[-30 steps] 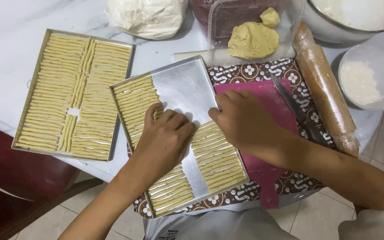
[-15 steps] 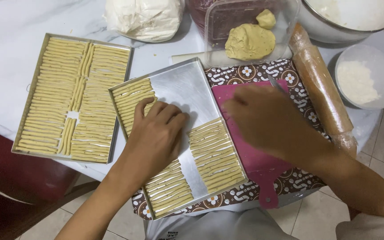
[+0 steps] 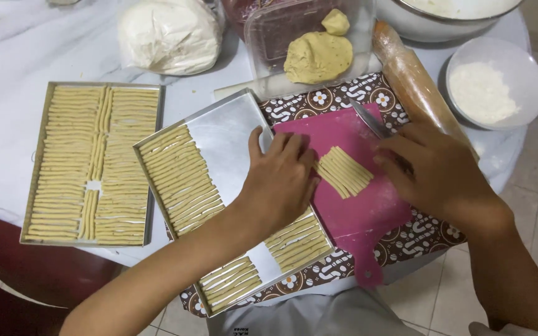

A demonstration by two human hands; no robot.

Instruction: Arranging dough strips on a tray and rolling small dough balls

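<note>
My left hand [image 3: 278,180] lies flat with fingers spread over the right edge of a metal baking tray [image 3: 219,134] that holds rows of thin dough strips [image 3: 179,177]. My right hand [image 3: 434,171] rests on a pink cutting board [image 3: 356,214], fingers curled beside a small batch of cut dough strips [image 3: 344,171]. Its fingers cover the handle of a knife [image 3: 368,119] whose blade shows on the board; whether it grips the knife is not clear.
A second tray [image 3: 88,165] filled with dough strips sits at the left. Behind are a clear tub with yellow dough [image 3: 319,56], a bag of white dough [image 3: 169,34], a rolling pin [image 3: 415,81], a bowl of flour [image 3: 490,87] and a large metal bowl [image 3: 443,15].
My right hand has moved right, off the tray and onto the pink board beside the cut strips. My left hand slid to the tray's right edge.
</note>
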